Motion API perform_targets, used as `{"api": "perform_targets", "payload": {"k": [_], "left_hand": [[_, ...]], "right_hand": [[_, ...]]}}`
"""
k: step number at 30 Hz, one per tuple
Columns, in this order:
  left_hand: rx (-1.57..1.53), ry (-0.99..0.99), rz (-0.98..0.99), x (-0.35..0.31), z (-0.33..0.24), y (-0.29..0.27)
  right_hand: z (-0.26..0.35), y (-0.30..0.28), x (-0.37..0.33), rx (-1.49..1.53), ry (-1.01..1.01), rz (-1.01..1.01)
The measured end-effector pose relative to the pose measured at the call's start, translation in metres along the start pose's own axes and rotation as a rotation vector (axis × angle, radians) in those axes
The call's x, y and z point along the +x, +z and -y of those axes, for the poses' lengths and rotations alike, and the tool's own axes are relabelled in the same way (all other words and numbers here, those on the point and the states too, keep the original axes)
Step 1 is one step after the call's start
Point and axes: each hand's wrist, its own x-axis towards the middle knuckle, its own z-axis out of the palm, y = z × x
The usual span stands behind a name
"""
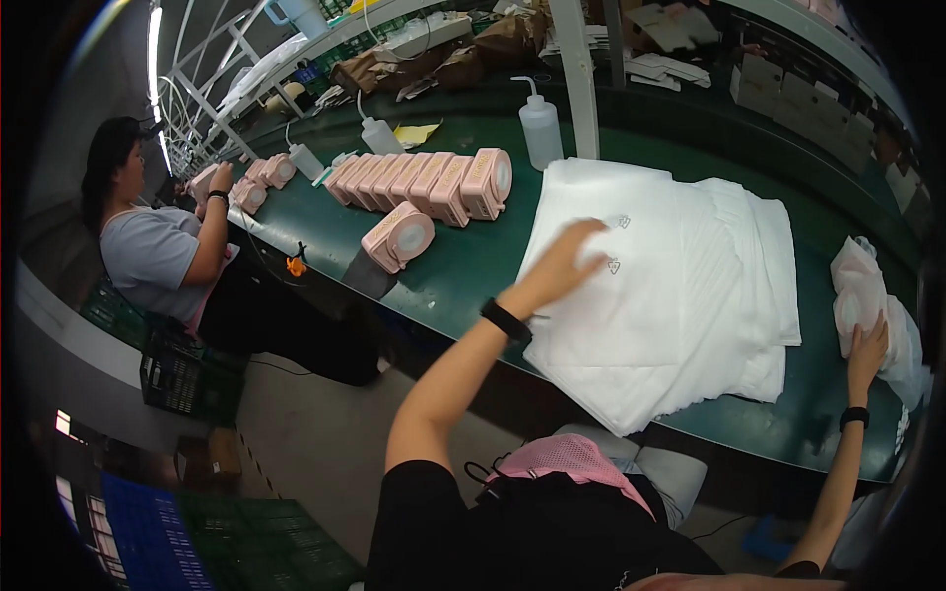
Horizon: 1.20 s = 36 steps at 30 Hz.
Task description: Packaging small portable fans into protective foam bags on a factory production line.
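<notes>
My left hand (564,264) hovers over a fanned stack of white translucent bags (631,325), fingers apart and slightly blurred, nothing in them. At the right end of the green bench, my right hand (867,350) grips a pale pink item in a white plastic bag (855,295). Another bagged item (902,345) lies against it. Left of the stack, a single pink boxy case with a round face (399,238) sits partly on a dark pad (370,276). Behind it, several similar pink cases (424,182) stand in a row.
A white squeeze bottle (540,128) stands by a pale post (577,79); another bottle (379,136) is farther left. Cartons and papers fill the shelf (463,59) above. A co-worker (158,246) handles a pink case at the left. Green crates (187,374) stand on the floor.
</notes>
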Motion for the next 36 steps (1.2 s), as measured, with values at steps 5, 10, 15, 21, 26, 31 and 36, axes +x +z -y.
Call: {"api": "perform_targets", "payload": {"k": [5,10,15,21,26,31,36], "left_hand": [[0.649,-0.076,-0.498,-0.008,0.071,-0.117],[1.164,-0.566,-0.222,-0.091,0.139,-0.187],[0.929,-0.423,0.037,-0.087,0.068,-0.178],[0.271,-0.314,-0.262,-0.092,-0.041,-0.142],[-0.675,-0.435,-0.421,-0.076,-0.08,-0.083],[-1.109,-0.587,-0.227,-0.064,-0.107,-0.009],[-1.036,-0.533,-0.068,-0.06,-0.124,0.032]], "right_hand": [[0.029,-0.061,-0.017,0.159,-0.085,-0.155],[0.1,-0.118,-0.04,0.822,0.1,0.095],[0.143,-0.151,-0.065,1.042,0.092,0.515],[0.221,-0.195,-0.066,1.415,0.136,0.7],[0.291,-0.214,-0.085,1.977,0.203,0.819],[0.329,-0.245,-0.105,2.243,0.279,0.886],[0.306,-0.241,-0.115,2.195,0.366,0.932]]}}
